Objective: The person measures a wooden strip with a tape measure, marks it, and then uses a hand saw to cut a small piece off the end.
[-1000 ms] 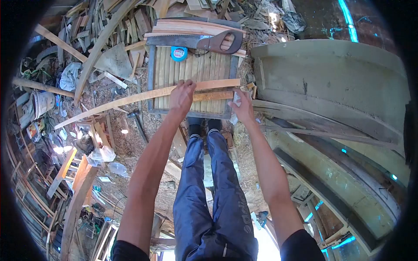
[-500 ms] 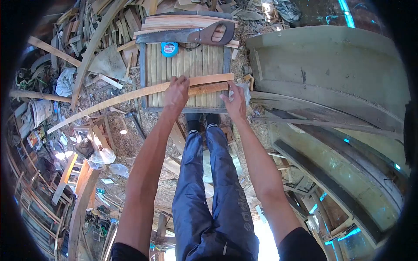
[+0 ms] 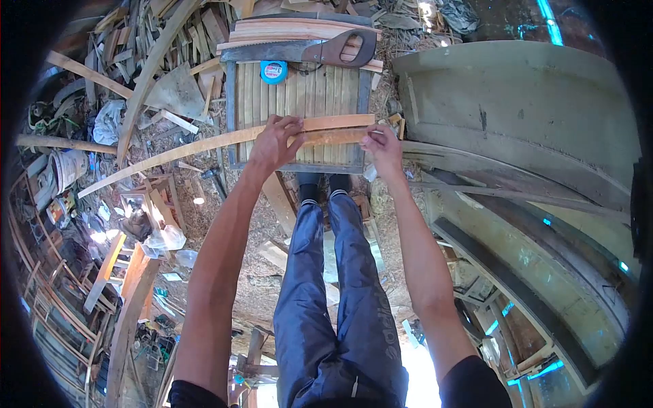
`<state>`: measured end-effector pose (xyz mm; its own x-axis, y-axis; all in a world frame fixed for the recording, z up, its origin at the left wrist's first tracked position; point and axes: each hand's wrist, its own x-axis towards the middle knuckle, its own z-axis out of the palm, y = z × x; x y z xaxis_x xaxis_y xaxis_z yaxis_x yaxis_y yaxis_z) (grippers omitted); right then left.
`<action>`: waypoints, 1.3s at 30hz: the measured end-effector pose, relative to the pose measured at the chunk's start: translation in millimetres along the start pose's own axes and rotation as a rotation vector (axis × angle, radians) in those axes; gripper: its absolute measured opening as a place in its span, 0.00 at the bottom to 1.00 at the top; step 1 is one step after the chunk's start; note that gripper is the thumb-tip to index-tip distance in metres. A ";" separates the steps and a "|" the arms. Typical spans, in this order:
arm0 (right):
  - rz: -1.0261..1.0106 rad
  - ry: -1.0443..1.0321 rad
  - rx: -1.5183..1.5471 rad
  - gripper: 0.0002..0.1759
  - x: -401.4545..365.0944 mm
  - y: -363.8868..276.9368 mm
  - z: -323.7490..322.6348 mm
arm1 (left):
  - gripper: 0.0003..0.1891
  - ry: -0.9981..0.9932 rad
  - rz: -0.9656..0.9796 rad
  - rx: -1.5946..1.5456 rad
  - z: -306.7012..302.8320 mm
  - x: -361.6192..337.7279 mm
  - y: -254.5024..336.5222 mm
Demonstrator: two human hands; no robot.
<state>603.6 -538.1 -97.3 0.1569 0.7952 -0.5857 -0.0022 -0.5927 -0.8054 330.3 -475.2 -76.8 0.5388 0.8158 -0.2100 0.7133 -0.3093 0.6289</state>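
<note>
A long, gently curved wooden strip [image 3: 211, 142] lies across the slatted wooden bench [image 3: 292, 95], its left end reaching out past the bench. Against its near side, over the bench, is a shorter, darker wooden piece [image 3: 333, 137]. My left hand [image 3: 275, 141] is closed around the long strip, with its thumb by the left end of the shorter piece. At the right ends of both pieces, my right hand [image 3: 384, 149] has its fingers pinched together. Whatever is between those fingertips is too small to make out.
A handsaw [image 3: 306, 52] lies over several wooden strips [image 3: 299, 28] at the bench's far edge, near a blue tape measure [image 3: 273, 72]. A large curved grey-green panel [image 3: 517, 95] stands to the right. Scrap wood and clutter cover the ground at left.
My right hand's thumb and finger, spread apart at the pieces' right ends before, have come together in a pinch. My left hand's fingers have shifted slightly on the strip. The view has moved a little.
</note>
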 end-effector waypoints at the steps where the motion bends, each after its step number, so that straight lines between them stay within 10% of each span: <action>1: 0.085 0.018 0.260 0.16 0.2 -3.8 -1.7 | 0.15 0.002 0.001 -0.001 -0.7 0.3 1.5; 17: 0.365 0.243 0.429 0.15 13.1 -18.7 -1.4 | 0.26 -0.008 -0.069 0.098 8.2 -8.7 10.8; 39: -0.018 0.256 -0.309 0.22 6.0 -10.5 -6.5 | 0.13 0.005 -0.083 0.186 25.1 7.7 7.9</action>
<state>611.0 -527.9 -91.8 0.3954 0.7716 -0.4983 0.2935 -0.6202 -0.7275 351.4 -483.7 -92.2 0.4729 0.8445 -0.2515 0.8261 -0.3255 0.4601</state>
